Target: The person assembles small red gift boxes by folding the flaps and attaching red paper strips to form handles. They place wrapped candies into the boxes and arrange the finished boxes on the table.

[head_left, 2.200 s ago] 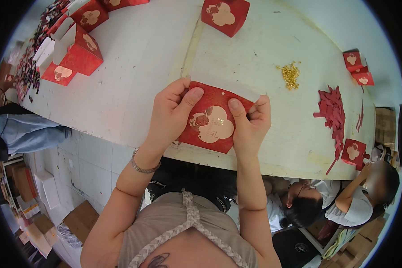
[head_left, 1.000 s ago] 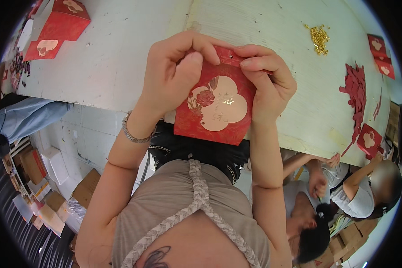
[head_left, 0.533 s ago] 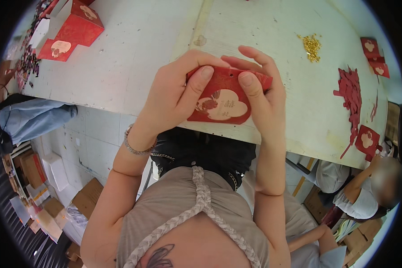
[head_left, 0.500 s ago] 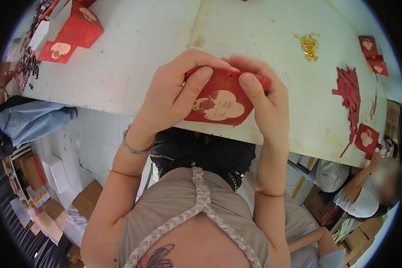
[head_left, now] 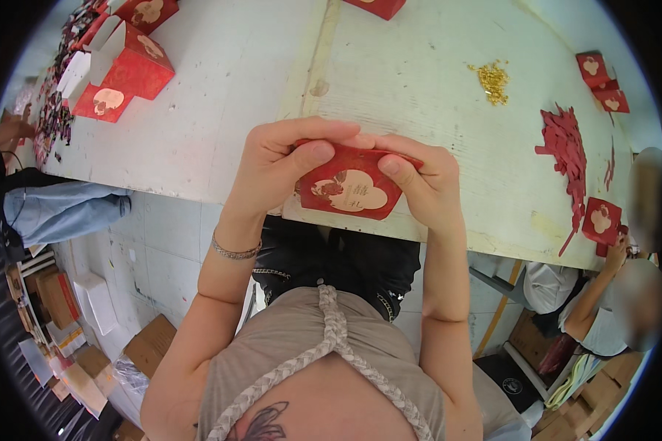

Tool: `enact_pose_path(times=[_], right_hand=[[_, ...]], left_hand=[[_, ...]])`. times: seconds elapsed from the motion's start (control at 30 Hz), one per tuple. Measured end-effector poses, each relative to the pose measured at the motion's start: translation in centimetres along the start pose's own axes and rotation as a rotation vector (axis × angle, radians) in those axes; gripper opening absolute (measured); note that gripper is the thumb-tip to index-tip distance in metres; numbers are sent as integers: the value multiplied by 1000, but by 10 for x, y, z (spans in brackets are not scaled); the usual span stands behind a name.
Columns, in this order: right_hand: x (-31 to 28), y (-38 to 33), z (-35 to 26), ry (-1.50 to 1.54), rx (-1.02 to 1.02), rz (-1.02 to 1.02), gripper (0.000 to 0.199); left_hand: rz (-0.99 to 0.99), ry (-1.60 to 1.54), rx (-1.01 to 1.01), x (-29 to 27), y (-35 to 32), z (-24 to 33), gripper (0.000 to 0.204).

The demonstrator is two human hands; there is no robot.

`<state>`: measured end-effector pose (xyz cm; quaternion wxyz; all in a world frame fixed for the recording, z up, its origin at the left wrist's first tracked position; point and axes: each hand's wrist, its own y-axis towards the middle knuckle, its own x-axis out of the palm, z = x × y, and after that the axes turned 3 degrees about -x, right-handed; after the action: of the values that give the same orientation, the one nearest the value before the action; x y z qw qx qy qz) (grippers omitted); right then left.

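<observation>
Both hands raised together, left hand [head_left: 283, 165], right hand [head_left: 423, 180], fingers curled, pinching

I stand at a scuffed white table [head_left: 221, 110] in bright, even light. Pale floor tiles [head_left: 151, 253] show under its near edge, and cardboard boxes [head_left: 151, 342] crowd my near left.

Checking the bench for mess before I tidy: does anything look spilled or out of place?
Yes. A small heap of gold bits lies scattered loose on the white table, and red paper scraps are strewn near its right edge. The red card box with a cream heart held in both hands looks undamaged.
</observation>
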<state>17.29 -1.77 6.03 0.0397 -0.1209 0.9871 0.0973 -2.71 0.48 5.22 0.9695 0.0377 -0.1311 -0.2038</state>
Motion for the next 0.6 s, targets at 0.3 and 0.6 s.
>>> enact_pose_path(times=[0.3,0.6], right_hand=[[5,-16,8,-340,-243,577,18],[-17,-36,7,-442,-421,258,39]], left_hand=[[331,1012,399,37,33,10,35],[273,398,211,94,39,-31,37]])
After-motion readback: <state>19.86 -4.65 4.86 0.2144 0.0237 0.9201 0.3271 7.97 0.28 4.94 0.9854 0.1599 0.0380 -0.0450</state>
